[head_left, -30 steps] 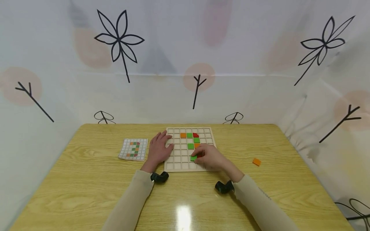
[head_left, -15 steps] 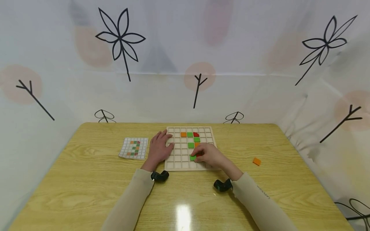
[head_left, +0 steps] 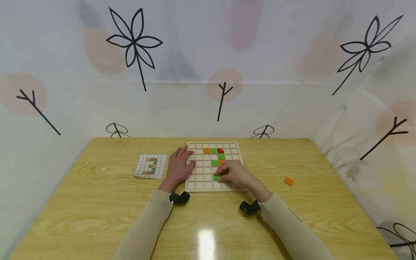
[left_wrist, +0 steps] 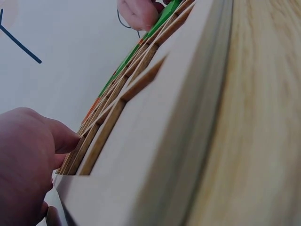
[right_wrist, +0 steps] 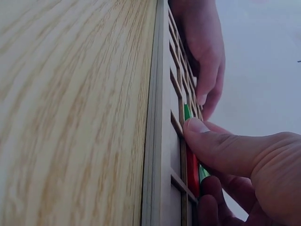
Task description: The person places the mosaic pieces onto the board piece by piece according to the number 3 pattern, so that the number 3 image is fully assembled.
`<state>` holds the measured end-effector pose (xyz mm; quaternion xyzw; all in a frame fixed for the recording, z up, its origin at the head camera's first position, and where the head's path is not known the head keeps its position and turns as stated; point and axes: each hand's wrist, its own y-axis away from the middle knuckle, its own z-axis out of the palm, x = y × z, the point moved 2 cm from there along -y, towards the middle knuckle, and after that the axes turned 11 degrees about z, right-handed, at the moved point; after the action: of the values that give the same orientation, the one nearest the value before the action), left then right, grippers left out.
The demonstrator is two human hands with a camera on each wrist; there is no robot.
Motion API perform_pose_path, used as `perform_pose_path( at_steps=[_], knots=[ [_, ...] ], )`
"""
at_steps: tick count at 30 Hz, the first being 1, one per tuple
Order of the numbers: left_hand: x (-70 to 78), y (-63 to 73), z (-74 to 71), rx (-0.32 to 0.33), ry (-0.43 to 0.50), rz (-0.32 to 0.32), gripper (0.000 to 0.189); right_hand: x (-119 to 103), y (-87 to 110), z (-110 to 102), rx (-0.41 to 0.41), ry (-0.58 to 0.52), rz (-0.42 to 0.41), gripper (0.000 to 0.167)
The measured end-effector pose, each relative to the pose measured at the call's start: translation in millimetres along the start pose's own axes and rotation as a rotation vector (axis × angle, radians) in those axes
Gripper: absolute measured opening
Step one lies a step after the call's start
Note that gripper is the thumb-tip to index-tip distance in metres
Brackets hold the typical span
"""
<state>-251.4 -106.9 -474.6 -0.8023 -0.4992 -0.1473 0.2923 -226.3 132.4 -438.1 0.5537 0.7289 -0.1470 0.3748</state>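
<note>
A pale wooden grid board (head_left: 199,185) lies on the table. My right hand (head_left: 238,175) pinches a green square tile (head_left: 216,177) between thumb and fingers, low on the grid. In the right wrist view the thumb lies on that green tile (right_wrist: 187,111), and a red tile (right_wrist: 192,172) sits right beside it, partly under the hand. My left hand (head_left: 179,167) rests on the board's left edge, fingers extended and thumb spread. Above the right hand, the grid holds an orange tile (head_left: 206,151), a rounded red tile (head_left: 220,151) and several green tiles, among them one green tile (head_left: 215,163).
A paper card (head_left: 150,167) printed with a coloured grid pattern lies left of the board. One loose orange tile (head_left: 289,181) is on the wooden table (head_left: 208,216) to the right. A patterned white cloth (head_left: 182,108) hangs behind the table.
The right hand and the green tile it pinches have shifted very slightly left on the board. The left hand has stayed in place.
</note>
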Motion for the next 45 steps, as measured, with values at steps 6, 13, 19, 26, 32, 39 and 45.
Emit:
perform_pose_path(
  at_steps=[6, 13, 19, 26, 32, 39, 45],
  knots=[
    [0.0, 0.5, -0.7, -0.010, -0.005, -0.014, 0.043, -3, 0.3, -1, -0.005, 0.011, -0.005, 0.011],
    [-0.4, 0.1, -0.7, -0.011, -0.006, -0.017, 0.044, -7, 0.3, -2, -0.017, 0.022, -0.001, 0.011],
    [-0.2, 0.4, -1.6, -0.008, -0.002, -0.011, 0.043, -8, -0.6, -1, -0.028, 0.006, 0.018, 0.011],
    [0.5, -0.1, -5.3, -0.009, 0.011, -0.014, 0.043, -9, -2.9, -2, -0.030, 0.007, 0.013, 0.012],
    [0.1, 0.4, -4.7, -0.013, 0.014, -0.014, 0.043, -7, -2.3, -6, -0.039, -0.002, 0.010, 0.012],
    [0.4, 0.6, -2.5, -0.013, 0.009, -0.013, 0.043, 5, 1.8, -14, 0.017, -0.032, 0.005, 0.016],
    [0.5, 0.6, -1.1, -0.006, -0.001, -0.004, 0.043, 15, 12.9, -29, 0.070, -0.079, 0.034, 0.019]
  ],
)
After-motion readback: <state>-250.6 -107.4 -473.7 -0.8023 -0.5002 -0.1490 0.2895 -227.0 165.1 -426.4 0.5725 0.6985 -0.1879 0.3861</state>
